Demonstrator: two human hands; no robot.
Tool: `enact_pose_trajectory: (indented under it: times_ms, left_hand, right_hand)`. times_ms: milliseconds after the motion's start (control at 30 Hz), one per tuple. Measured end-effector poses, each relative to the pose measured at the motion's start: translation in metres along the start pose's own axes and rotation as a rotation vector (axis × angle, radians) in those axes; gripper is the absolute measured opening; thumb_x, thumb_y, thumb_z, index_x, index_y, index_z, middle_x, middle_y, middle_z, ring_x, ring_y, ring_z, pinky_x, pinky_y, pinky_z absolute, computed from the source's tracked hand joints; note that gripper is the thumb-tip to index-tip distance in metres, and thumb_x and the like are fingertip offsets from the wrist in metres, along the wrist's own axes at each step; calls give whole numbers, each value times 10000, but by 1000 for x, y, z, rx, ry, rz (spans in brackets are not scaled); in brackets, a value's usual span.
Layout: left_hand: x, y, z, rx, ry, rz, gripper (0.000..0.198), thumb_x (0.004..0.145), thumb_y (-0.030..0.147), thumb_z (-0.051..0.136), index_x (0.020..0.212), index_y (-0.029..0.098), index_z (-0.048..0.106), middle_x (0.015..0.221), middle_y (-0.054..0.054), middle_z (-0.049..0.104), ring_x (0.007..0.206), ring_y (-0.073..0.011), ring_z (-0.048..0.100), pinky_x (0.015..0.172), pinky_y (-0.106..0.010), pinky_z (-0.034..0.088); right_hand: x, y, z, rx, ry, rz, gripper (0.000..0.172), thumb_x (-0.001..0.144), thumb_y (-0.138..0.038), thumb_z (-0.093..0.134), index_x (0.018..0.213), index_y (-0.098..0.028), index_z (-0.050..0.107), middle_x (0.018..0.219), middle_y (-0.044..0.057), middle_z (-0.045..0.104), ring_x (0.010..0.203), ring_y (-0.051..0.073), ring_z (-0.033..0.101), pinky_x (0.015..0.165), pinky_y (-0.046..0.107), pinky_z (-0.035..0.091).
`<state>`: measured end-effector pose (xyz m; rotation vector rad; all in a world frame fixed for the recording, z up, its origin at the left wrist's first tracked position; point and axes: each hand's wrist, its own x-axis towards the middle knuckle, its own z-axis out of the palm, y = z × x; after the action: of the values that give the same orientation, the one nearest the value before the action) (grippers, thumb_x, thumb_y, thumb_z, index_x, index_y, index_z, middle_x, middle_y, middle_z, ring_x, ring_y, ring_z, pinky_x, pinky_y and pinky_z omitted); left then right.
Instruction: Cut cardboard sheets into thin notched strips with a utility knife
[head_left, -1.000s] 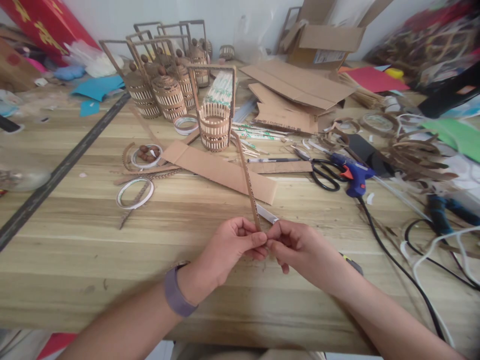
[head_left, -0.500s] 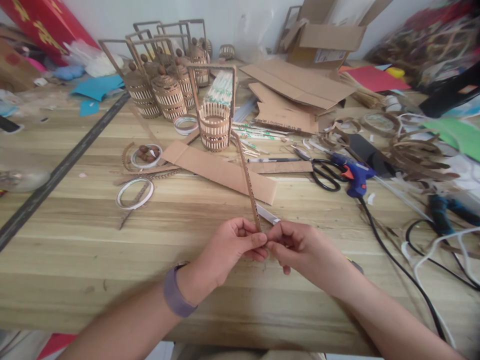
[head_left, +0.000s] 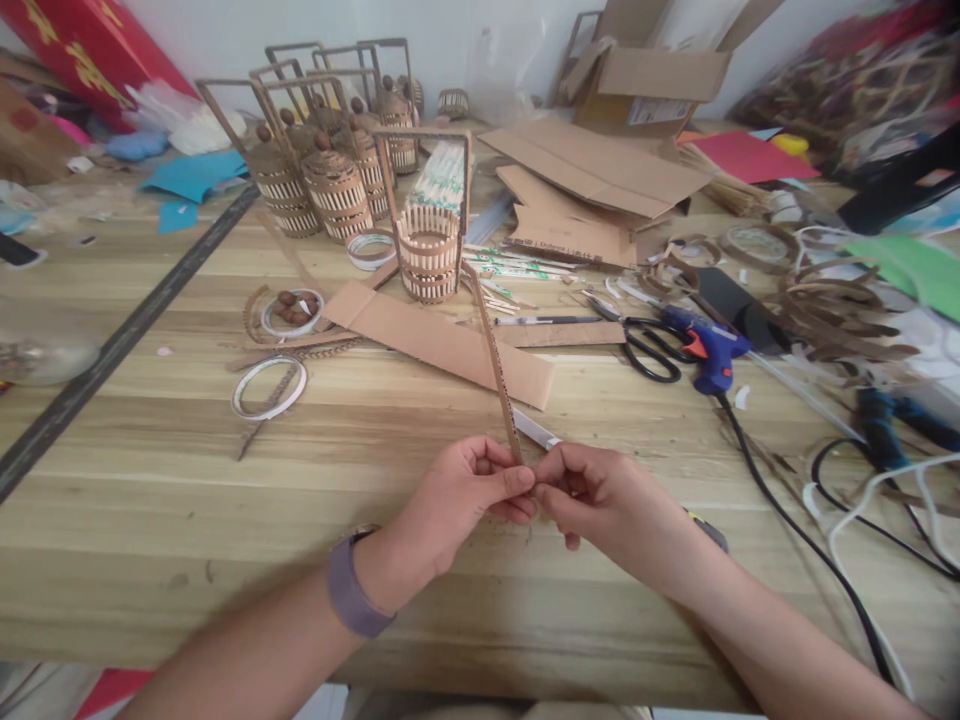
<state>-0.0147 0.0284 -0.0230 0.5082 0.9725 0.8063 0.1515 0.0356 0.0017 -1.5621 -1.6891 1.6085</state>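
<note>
A thin cardboard strip [head_left: 495, 365] runs from beside the small slatted bucket [head_left: 430, 255] down to my hands. My left hand [head_left: 480, 490] pinches its near end between thumb and fingers. Touching the left fingertips, my right hand [head_left: 592, 490] is closed in a pinch at the same end; what lies between its fingertips is too small to make out. A wide cardboard piece [head_left: 442, 340] lies under the strip. Just beyond my right hand is a partly hidden white-grey tool [head_left: 534, 428].
Scissors [head_left: 652, 350] and a blue glue gun [head_left: 716, 350] with a black cord lie at right. Several finished buckets [head_left: 337, 185] stand at back left. Tape rings [head_left: 270, 388] lie at left, cardboard sheets [head_left: 600, 165] at the back.
</note>
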Motion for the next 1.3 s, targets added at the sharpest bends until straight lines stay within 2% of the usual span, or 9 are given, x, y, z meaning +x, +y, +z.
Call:
enact_pose_trajectory:
  times_ms: [200, 767, 1100, 1300]
  left_hand:
    - [1, -1, 0, 3, 0, 12, 532, 489, 457, 939, 701, 155, 555, 575, 10, 679, 536, -104, 625, 536, -208, 486]
    - [0, -1, -1, 19, 1, 16, 502, 530, 436, 922, 717, 161, 546, 593, -2, 675, 551, -121, 628, 538, -227, 480]
    - [-1, 0, -1, 15, -5, 1, 517, 510, 445, 931, 710, 159, 549, 596, 5, 674, 551, -118, 636, 549, -225, 500]
    - [0, 0, -1, 14, -8, -5, 530, 501, 443, 936, 718, 159, 545, 606, 8, 676, 544, -110, 634, 537, -215, 499]
  right_hand:
    - [0, 2, 0, -25, 1, 12, 104, 720, -326, 579, 716, -225, 602, 639, -25, 620, 523, 96, 498, 454, 214, 500]
    - [-1, 1, -2, 2, -9, 24, 103, 714, -308, 583, 694, -211, 610, 604, -28, 589, 509, 99, 502, 463, 228, 514]
    - [-3, -5, -6, -62, -20, -6, 123, 762, -318, 570, 725, -215, 626, 518, -47, 555, 459, 97, 520, 446, 211, 440]
    - [-1, -2, -8, -48, -37, -16, 146, 777, -344, 571, 735, -221, 639, 510, -46, 552, 466, 107, 532, 458, 221, 450]
